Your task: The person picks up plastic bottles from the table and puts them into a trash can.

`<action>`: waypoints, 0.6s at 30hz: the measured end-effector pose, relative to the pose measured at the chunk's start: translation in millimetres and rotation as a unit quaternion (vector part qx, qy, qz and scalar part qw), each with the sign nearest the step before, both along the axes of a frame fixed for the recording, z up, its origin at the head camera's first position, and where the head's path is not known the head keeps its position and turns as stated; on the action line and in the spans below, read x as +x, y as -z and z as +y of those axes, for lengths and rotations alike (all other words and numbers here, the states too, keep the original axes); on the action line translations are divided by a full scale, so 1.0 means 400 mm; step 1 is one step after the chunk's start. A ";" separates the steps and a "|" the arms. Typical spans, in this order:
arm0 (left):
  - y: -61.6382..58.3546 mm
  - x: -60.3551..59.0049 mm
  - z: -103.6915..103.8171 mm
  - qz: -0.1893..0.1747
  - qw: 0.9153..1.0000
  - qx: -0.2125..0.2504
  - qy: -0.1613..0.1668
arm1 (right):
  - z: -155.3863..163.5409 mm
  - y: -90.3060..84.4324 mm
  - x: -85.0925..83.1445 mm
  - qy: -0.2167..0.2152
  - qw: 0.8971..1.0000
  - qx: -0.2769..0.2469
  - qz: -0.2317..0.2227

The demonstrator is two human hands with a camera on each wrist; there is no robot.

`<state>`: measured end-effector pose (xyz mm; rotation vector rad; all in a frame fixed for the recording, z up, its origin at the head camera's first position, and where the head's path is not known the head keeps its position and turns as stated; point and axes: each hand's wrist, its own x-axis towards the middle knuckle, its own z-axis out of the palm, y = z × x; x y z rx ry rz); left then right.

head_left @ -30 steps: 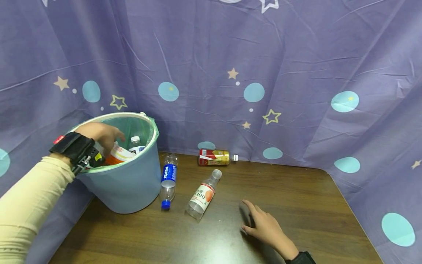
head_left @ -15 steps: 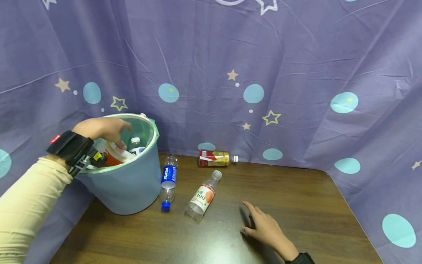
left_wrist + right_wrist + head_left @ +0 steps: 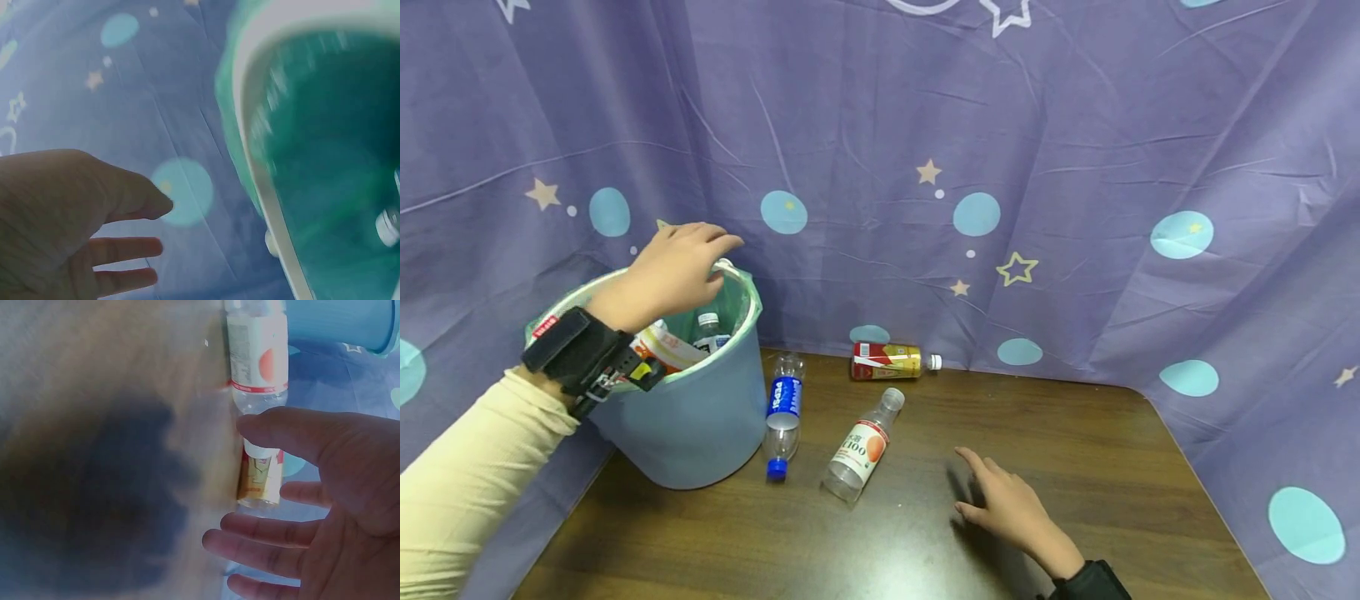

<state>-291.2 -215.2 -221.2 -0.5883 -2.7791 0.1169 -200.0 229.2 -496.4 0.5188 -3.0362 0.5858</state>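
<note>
A makeshift staged recording corner: a purple star-and-dot patterned cloth backdrop (image 3: pixel 1075 167) drapes beyond both hands, enclosing the dark brown wooden table (image 3: pixel 1112 450) beneath them.

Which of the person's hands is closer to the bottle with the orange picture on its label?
The right. The right hand hovers open over the table just right of the orange-label bottle, not touching it. The left hand is up above the blue bucket rim, farther away.

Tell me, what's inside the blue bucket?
Inside the blue bucket you can see a green liner, a clear bottle with a white cap and an orange-and-white bottle. The left hand and the rim hide whatever lies deeper.
</note>
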 end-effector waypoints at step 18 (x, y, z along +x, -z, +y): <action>0.158 0.079 0.173 0.119 0.984 0.070 0.109 | 0.022 -0.105 -0.073 -0.042 0.993 0.064 0.087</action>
